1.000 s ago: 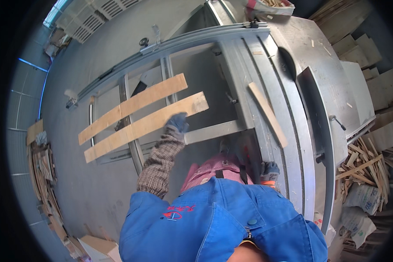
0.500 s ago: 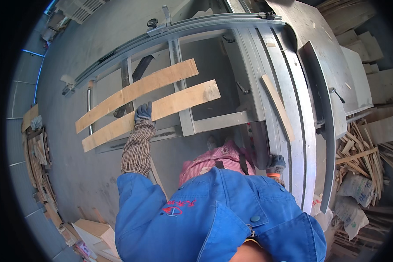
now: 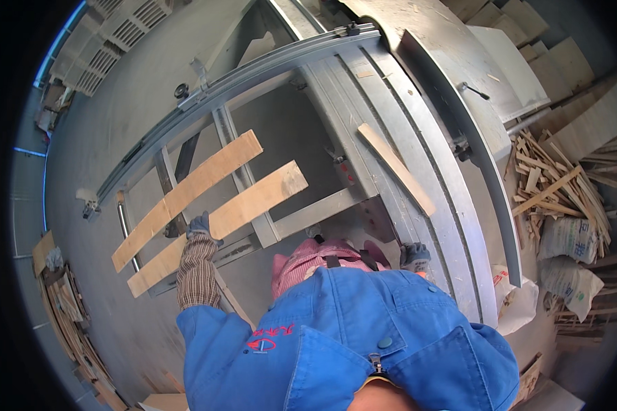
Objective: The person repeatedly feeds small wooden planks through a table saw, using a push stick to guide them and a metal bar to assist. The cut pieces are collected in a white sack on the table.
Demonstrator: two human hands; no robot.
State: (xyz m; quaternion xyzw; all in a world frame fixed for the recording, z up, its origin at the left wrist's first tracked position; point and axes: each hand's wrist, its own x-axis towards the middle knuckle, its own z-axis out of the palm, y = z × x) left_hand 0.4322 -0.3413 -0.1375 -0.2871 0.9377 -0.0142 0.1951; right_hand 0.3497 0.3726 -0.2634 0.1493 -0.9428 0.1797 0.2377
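Note:
My left hand (image 3: 200,226), in a grey-blue glove and checked sleeve cover, lies across the nearer of two long wooden boards (image 3: 253,205), its fingers closed over the far edge. Parallel beyond it lies the second wooden board (image 3: 192,188). Both boards rest slantwise across the bars of a metal frame (image 3: 243,179), which joins the grooved metal sliding table (image 3: 391,130) on the right. At that table's near-left edge is my right hand (image 3: 413,255), also gloved, curled against the edge. Its fingertips are partly hidden.
A narrow wood strip (image 3: 396,170) lies loose on the sliding table. To its right stands a long metal fence (image 3: 483,175). Scrap wood (image 3: 559,178) and white sacks (image 3: 569,240) are piled at far right. Plastic crates (image 3: 86,61) stand at the far left.
The view has turned, so the frame and boards appear farther left and lower. Both hands keep their places on the board and table edge. The boards keep their position on the frame.

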